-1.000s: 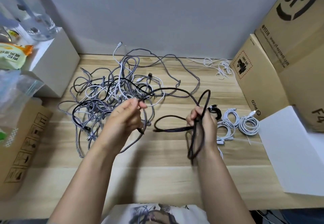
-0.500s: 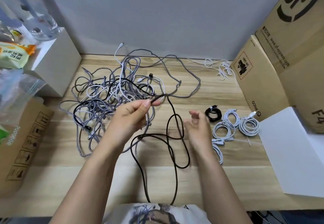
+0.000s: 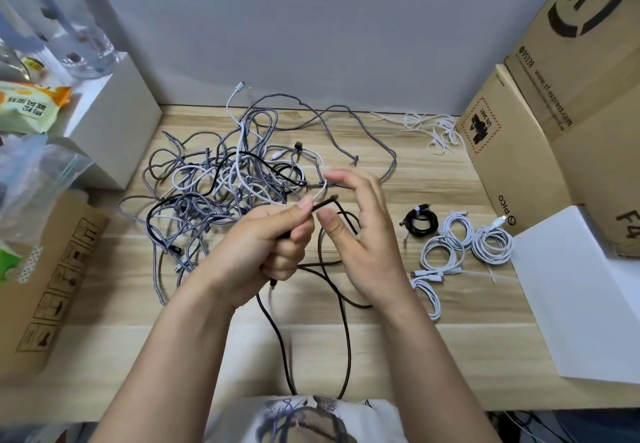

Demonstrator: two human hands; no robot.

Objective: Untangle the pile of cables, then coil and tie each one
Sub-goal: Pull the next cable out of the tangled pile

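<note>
A tangled pile of grey braided, white and black cables (image 3: 228, 179) lies on the wooden table (image 3: 415, 186) at the back left. My left hand (image 3: 266, 252) grips one end of a dark brown cable (image 3: 343, 338), its plug tip sticking out past my thumb. The rest of that cable hangs in loose loops down over the table's front edge. My right hand (image 3: 363, 234) hovers just right of the plug with its fingers spread and relaxed, holding nothing. A tied black coil (image 3: 420, 222) and several tied white coils (image 3: 464, 245) lie to the right.
Loose white ties (image 3: 433, 127) lie at the back right. Cardboard boxes (image 3: 540, 113) stand on the right, with a white box (image 3: 588, 304) in front of them. On the left are a white box (image 3: 114, 123), plastic bags (image 3: 31, 179) and another cardboard box (image 3: 41, 286).
My right hand let go of the bundled loops, which dropped over the table edge. My left hand pulled the cable's end free of the pile toward the middle, and my right hand came up beside it.
</note>
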